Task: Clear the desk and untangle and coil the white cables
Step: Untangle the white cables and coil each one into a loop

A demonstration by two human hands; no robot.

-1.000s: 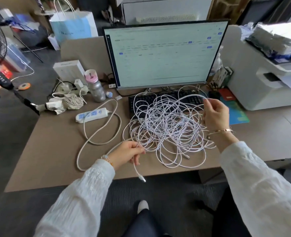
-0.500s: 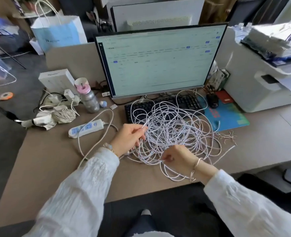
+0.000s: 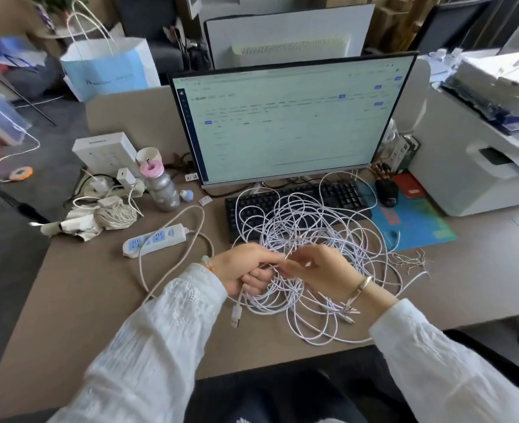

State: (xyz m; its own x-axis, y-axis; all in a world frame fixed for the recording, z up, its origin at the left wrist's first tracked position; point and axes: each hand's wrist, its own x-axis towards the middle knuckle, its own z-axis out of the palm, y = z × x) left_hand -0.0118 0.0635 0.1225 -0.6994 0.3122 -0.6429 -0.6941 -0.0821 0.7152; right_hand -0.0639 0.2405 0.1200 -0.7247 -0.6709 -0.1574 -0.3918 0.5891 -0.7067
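Matt desk (image 3: pixel 78 300), seemingly braided white cables (image 3: pixel 313 227)

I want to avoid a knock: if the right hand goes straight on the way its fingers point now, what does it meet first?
The right hand points left, so it likely meets the left hand first, with cables between them; depth is unclear.

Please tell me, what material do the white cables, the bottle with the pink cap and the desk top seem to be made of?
Cables: probably plastic-sheathed, smooth and slightly glossy, bending in soft loops; a braided sleeve cannot be excluded.
Bottle: body looks like brushed metal or silvery plastic, with dull grey reflections; the cap seems matte pink plastic.
Desk: apparently laminate board, flat matte beige, no visible grain.
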